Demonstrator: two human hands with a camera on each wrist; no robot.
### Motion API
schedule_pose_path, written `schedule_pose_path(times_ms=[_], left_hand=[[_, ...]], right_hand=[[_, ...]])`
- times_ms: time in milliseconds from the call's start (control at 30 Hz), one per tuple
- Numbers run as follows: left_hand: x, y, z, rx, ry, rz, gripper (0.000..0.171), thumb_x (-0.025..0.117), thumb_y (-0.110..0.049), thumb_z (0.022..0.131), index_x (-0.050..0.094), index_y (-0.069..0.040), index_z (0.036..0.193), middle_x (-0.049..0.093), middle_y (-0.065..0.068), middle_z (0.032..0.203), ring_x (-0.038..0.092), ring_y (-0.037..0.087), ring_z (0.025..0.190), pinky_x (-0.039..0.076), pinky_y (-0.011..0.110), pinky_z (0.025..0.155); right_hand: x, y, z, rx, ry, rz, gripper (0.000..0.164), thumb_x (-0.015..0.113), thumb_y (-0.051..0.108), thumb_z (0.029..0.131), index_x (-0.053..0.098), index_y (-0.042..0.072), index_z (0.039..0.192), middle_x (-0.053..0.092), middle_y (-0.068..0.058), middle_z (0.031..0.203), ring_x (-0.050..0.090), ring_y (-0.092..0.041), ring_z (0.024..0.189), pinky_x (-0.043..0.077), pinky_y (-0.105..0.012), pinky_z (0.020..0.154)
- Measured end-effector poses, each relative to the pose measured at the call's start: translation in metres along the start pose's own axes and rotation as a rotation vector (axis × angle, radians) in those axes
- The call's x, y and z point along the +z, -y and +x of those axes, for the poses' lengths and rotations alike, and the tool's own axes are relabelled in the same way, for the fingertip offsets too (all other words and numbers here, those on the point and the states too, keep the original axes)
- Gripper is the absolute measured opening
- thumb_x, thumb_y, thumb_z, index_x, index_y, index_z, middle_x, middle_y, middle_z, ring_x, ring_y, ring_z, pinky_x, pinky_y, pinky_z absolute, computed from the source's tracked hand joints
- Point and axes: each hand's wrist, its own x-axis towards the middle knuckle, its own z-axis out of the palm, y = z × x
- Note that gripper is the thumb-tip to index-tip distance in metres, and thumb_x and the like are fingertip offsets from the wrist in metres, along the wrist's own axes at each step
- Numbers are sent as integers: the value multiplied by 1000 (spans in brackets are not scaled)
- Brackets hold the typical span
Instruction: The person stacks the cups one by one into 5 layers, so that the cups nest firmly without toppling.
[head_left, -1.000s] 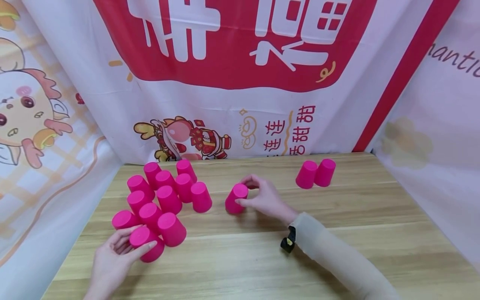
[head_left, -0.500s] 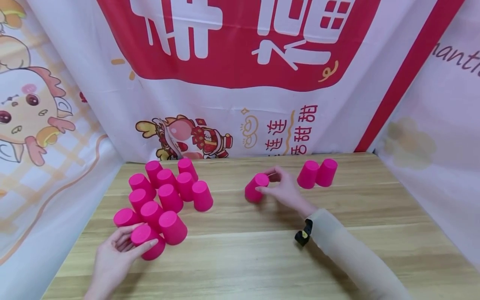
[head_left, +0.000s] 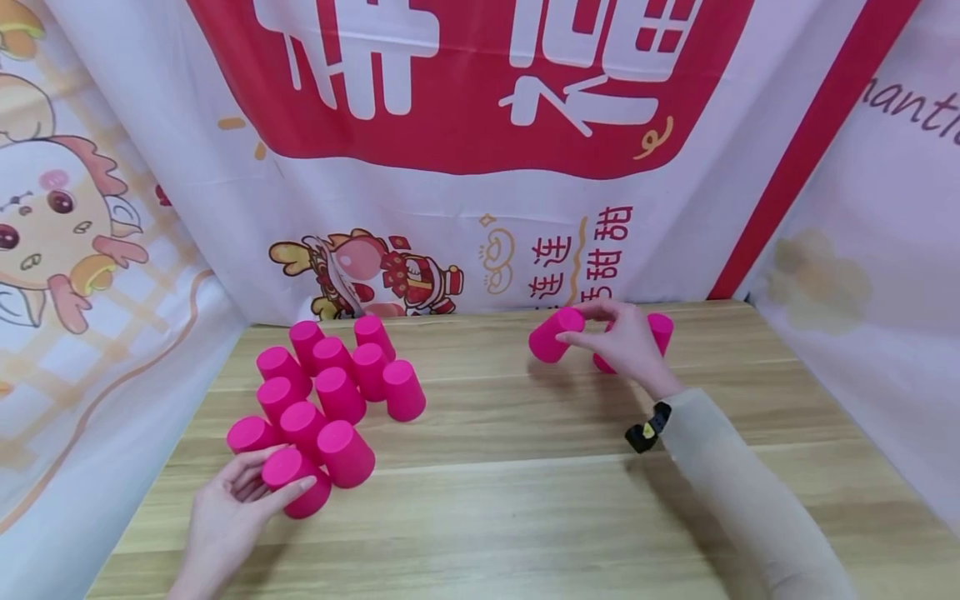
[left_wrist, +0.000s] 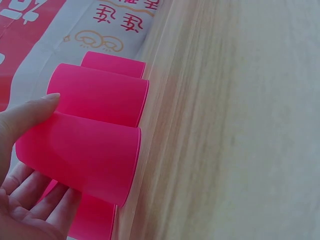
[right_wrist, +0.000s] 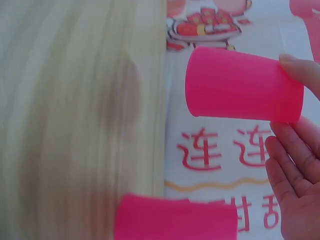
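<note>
Near the back of the table my right hand (head_left: 626,342) pinches a pink cup (head_left: 557,335) by its narrow end. In the right wrist view that upside-down cup (right_wrist: 242,85) hangs above the wood, its shadow below it. Two more pink cups stand by the right hand; the nearer is mostly hidden behind it, the farther cup (head_left: 661,333) partly. At the front left, my left hand (head_left: 228,517) grips another upside-down pink cup (head_left: 300,486), thumb on one side and fingers on the other. It stands at the near corner of a group of several pink cups (head_left: 341,396).
The wooden table (head_left: 487,517) meets a printed cloth backdrop (head_left: 420,208) along its back edge. White printed cloth also hangs at the left side (head_left: 90,350) and the right side (head_left: 862,333). A black wrist strap (head_left: 648,429) sits at the right sleeve's cuff.
My right hand has lifted its cup off the table and carried it right and back, toward the two cups there. The left hand has stayed on its cup.
</note>
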Motion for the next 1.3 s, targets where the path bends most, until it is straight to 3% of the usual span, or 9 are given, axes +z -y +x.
schedule_pose_path(times_ms=[100,367,633,900,1133,1300], left_hand=[[-1,0,-1,-9,7,-15,68,93,-34,76,61,-5,128,71,-7,113,63,-8,92,52,10,79],[-3,-6,-4,23,17,-11,65,93,-34,76,65,-8,128,71,-8,112,64,-5,95,52,10,80],[-1,-26,-13,98,126,-5,64,92,-35,77,67,-12,131,67,6,123,67,7,101,53,15,84],[26,-53,-12,201,274,-146,57,92,-26,78,69,-13,129,67,4,124,66,22,107,55,26,90],[54,-72,-4,273,353,-125,54,93,-33,75,71,-29,124,69,-7,121,63,18,112,56,34,92],[70,-82,3,301,387,-121,54,93,-38,74,72,-32,124,69,-9,122,63,16,110,57,40,89]], right_hand=[[-9,-4,6,35,12,-34,71,86,62,71,70,20,126,67,-1,122,55,-28,108,50,-45,87],[-23,-19,14,86,62,-111,68,85,52,80,66,16,134,61,-9,134,52,-34,120,51,-51,93],[-22,-25,17,36,113,-212,61,86,43,82,67,14,133,61,-10,123,54,-32,105,53,-42,80],[-23,-32,21,35,123,-233,60,86,44,82,66,12,130,62,-10,120,54,-35,109,53,-45,84],[-23,-32,21,52,127,-216,59,85,43,83,67,13,130,62,-11,122,51,-37,115,52,-48,87],[-22,-33,22,45,136,-222,61,86,45,82,68,14,130,62,-12,122,51,-37,113,52,-46,84]])
